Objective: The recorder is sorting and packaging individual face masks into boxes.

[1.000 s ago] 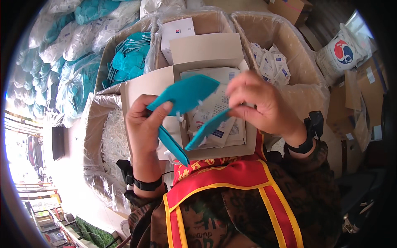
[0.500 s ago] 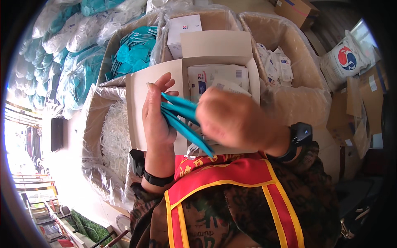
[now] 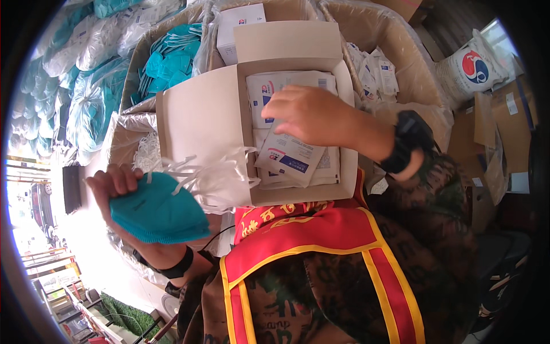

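Note:
My left hand (image 3: 117, 182) is out at the left, its fingers closed over the edge of a small stack of teal folded face masks (image 3: 160, 209). White elastic straps (image 3: 215, 178) trail from the masks toward the right. My right hand (image 3: 306, 114), with bent fingers, is over an open cardboard box (image 3: 197, 117). Below its fingertips is a small white and blue printed packet (image 3: 291, 157); whether they touch it is hard to see. Larger flat white packages (image 3: 260, 92) lie beneath in the box.
Behind stand plastic-lined cartons: one with teal masks (image 3: 172, 60), one with small white packets (image 3: 375, 74). A white carton (image 3: 238, 31) sits between them. Bagged masks (image 3: 94, 109) pile up at far left. A white sack (image 3: 472, 69) and brown boxes (image 3: 495, 123) are at right.
My left hand has swung left and down with the masks, turning them flat side up. My right hand has left them and is over the box. The view has shifted slightly.

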Demonstrator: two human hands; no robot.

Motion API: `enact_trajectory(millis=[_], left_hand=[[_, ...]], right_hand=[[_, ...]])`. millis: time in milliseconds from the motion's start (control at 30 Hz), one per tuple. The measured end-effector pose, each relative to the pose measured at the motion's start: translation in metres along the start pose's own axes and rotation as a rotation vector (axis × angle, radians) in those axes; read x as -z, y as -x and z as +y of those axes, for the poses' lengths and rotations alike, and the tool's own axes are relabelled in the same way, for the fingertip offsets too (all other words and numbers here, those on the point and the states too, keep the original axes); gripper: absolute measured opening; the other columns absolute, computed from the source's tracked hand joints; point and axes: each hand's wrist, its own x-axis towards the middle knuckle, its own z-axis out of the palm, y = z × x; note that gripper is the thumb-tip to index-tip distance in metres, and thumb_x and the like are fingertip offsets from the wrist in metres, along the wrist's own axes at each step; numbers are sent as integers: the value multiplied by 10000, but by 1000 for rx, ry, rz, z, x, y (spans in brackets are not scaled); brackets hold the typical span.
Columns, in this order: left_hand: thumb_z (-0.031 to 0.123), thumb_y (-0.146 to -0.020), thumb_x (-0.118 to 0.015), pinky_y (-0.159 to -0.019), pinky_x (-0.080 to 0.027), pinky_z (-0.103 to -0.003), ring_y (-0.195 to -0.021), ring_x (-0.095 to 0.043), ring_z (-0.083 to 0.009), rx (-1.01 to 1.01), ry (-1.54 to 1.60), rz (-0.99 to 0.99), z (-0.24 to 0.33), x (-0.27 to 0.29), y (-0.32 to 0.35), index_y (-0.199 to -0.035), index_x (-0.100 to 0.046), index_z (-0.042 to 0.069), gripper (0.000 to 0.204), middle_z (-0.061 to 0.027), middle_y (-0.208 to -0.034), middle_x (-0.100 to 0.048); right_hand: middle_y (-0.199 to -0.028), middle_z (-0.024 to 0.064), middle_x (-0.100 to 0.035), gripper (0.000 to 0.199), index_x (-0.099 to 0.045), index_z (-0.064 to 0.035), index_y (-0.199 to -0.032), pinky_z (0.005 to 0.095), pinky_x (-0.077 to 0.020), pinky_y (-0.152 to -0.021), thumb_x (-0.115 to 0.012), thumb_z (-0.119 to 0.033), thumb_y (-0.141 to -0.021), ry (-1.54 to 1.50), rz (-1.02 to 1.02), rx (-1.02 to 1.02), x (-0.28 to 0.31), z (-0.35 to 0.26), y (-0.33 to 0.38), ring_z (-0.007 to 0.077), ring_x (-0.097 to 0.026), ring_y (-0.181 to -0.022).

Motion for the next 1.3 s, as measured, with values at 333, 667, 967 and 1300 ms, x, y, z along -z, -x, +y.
enact_trajectory(millis=[333, 667, 967, 1300], left_hand=[[200, -1012, -454, -659, -420, -316, -634, -407, -152, 61, -118, -57, -13, 7, 8, -768, -415, 89, 271, -49, -691, -400], [196, -1009, -471, -639, -425, -301, -607, -439, -157, 125, -106, -115, -36, -12, 4, -741, -413, 72, 301, -68, -676, -437], [183, -995, -509, -596, -419, -275, -606, -481, -139, 151, -228, -224, -44, -10, 6, -767, -479, 46, 268, -70, -710, -517], [62, -773, -775, -575, -416, -199, -669, -496, -40, 239, -867, -543, -77, -53, 19, -1112, -638, -12, 373, -30, -872, -648]], right_hand=[[-965, 131, -641, 413, -657, -30, -1003, 402, -476, -870, -790, -270, -694, 218, -595, -83, -43, 23, -3, 323, -605, -978], [-927, 184, -633, 290, -683, -17, -904, 430, -502, -813, -724, -286, -805, 18, -635, -469, -35, 20, 3, 384, -624, -906], [-903, 184, -623, 235, -610, -20, -914, 457, -494, -764, -733, -180, -795, -110, -371, -319, -42, 15, 24, 401, -621, -852], [-844, 155, -583, 185, -515, -29, -875, 444, -479, -695, -681, -45, -794, -287, 28, -174, 39, -37, 34, 395, -599, -817]])
